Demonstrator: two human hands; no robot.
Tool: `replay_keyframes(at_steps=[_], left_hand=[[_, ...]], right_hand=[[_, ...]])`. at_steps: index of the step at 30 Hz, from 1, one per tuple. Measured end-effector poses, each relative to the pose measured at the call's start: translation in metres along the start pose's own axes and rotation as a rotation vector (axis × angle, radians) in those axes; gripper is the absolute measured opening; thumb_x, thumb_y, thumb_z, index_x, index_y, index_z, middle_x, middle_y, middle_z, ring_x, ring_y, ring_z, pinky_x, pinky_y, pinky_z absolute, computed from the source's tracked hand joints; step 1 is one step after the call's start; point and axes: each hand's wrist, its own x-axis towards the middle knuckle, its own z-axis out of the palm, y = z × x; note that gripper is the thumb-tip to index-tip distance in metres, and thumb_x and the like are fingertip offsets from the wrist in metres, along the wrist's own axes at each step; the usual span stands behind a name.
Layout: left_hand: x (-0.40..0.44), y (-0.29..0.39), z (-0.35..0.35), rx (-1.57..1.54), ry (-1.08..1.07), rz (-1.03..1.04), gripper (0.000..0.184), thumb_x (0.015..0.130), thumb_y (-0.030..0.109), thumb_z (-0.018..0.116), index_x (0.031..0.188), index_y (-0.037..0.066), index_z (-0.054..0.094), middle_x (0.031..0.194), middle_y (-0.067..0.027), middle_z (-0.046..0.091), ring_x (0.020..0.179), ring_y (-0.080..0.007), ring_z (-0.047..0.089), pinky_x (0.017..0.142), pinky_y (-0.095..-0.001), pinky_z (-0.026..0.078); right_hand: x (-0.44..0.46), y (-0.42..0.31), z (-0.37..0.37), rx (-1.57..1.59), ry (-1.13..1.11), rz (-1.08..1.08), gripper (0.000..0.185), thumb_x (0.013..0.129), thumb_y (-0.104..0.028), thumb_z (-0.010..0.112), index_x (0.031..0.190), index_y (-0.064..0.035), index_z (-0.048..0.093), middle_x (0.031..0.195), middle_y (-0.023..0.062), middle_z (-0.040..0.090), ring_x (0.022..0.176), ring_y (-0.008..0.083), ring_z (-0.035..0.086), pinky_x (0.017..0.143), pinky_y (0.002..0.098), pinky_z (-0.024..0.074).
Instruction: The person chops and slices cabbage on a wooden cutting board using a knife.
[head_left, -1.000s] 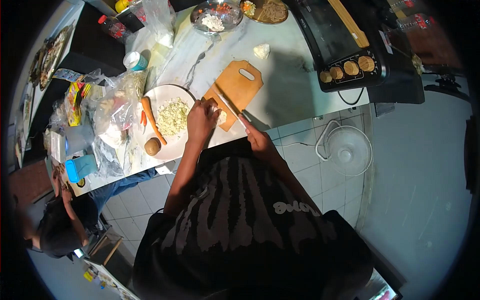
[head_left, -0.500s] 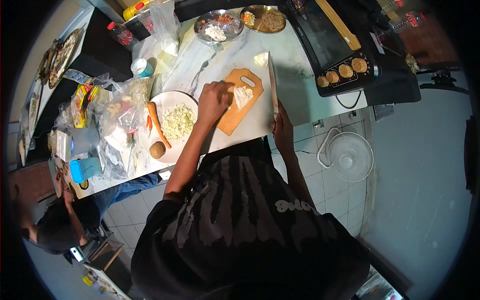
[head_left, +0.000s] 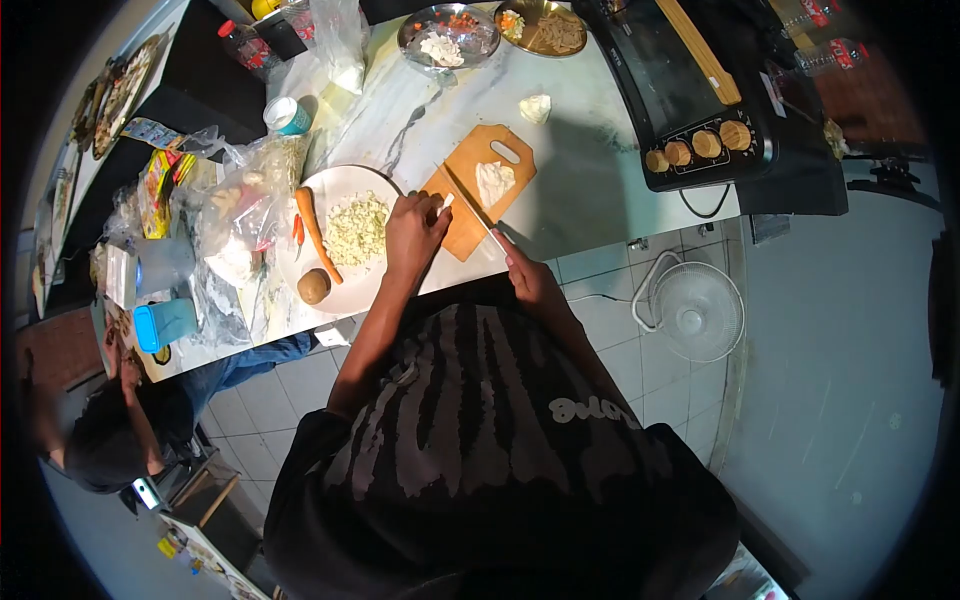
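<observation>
My right hand (head_left: 530,275) grips a kitchen knife (head_left: 468,198) by its handle, the blade slanting across the wooden cutting board (head_left: 463,238). At the board's left edge my left hand (head_left: 414,235) is closed, with a small white piece (head_left: 446,202) at its fingertips. A larger pale white chunk (head_left: 494,184) lies on the board, right of the blade. Another white lump (head_left: 535,108) rests on the table beyond the board. Left of my left hand, a white plate (head_left: 345,300) holds chopped pale bits (head_left: 357,236), a carrot (head_left: 311,224), red chillies (head_left: 298,230) and a round brown item (head_left: 313,287).
Two metal plates (head_left: 410,52) with chopped food stand at the back. A black electric grill (head_left: 665,110) is at the right. Plastic bags (head_left: 240,200) and a blue-lidded container (head_left: 165,325) crowd the left. Another person (head_left: 120,430) works at the far left; a fan (head_left: 695,315) stands below.
My right hand has swung the knife from beside the board to over it. My left hand has moved slightly down and left, now with the small white piece showing at its fingertips.
</observation>
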Motion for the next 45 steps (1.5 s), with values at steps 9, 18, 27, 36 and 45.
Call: replay_keyframes(at_steps=[9, 18, 27, 36, 45], left_hand=[[-0.003, 0.0, 0.004, 0.022, 0.05, 0.082, 0.021, 0.085, 0.016, 0.074, 0.104, 0.008, 0.077, 0.089, -0.0092, 0.066, 0.084, -0.0281, 0.061, 0.075, -0.0392, 0.052], [-0.002, 0.001, 0.003, 0.028, 0.028, 0.103, 0.022, 0.085, 0.012, 0.072, 0.106, 0.008, 0.078, 0.089, -0.0083, 0.065, 0.083, -0.0272, 0.06, 0.073, -0.0383, 0.052], [-0.001, 0.0, 0.002, 0.05, 0.003, 0.111, 0.022, 0.085, 0.012, 0.073, 0.106, 0.008, 0.078, 0.091, -0.0084, 0.067, 0.085, -0.0271, 0.061, 0.074, -0.0384, 0.052], [0.0, 0.0, 0.002, 0.014, -0.016, 0.08, 0.021, 0.086, 0.012, 0.072, 0.106, 0.009, 0.078, 0.096, -0.0082, 0.07, 0.088, -0.0273, 0.062, 0.077, -0.0376, 0.053], [0.001, 0.001, 0.002, -0.01, 0.029, 0.067, 0.016, 0.084, 0.01, 0.073, 0.098, 0.007, 0.079, 0.095, -0.0074, 0.07, 0.086, -0.0257, 0.063, 0.075, -0.0366, 0.054]], right_hand=[[0.001, 0.001, 0.011, -0.02, -0.011, -0.074, 0.045, 0.104, -0.008, 0.041, 0.149, -0.0125, 0.047, 0.139, 0.0242, 0.056, 0.129, 0.0428, 0.052, 0.108, 0.0417, 0.0429], [0.001, -0.001, 0.012, -0.061, 0.054, -0.175, 0.047, 0.102, -0.006, 0.041, 0.148, -0.0124, 0.048, 0.134, 0.0233, 0.059, 0.119, 0.0426, 0.059, 0.1, 0.0417, 0.0489], [0.001, -0.003, 0.012, -0.079, 0.04, -0.142, 0.048, 0.102, -0.007, 0.041, 0.15, -0.0132, 0.046, 0.133, 0.024, 0.059, 0.117, 0.0434, 0.059, 0.099, 0.0435, 0.0493], [0.003, -0.007, 0.008, 0.017, -0.059, -0.038, 0.049, 0.102, -0.005, 0.038, 0.15, -0.0115, 0.047, 0.14, 0.0261, 0.054, 0.13, 0.0434, 0.051, 0.11, 0.0432, 0.0402], [0.006, 0.003, 0.008, -0.098, 0.01, -0.12, 0.052, 0.101, -0.001, 0.041, 0.15, -0.0164, 0.048, 0.131, 0.0243, 0.061, 0.117, 0.0396, 0.061, 0.099, 0.039, 0.0486]])
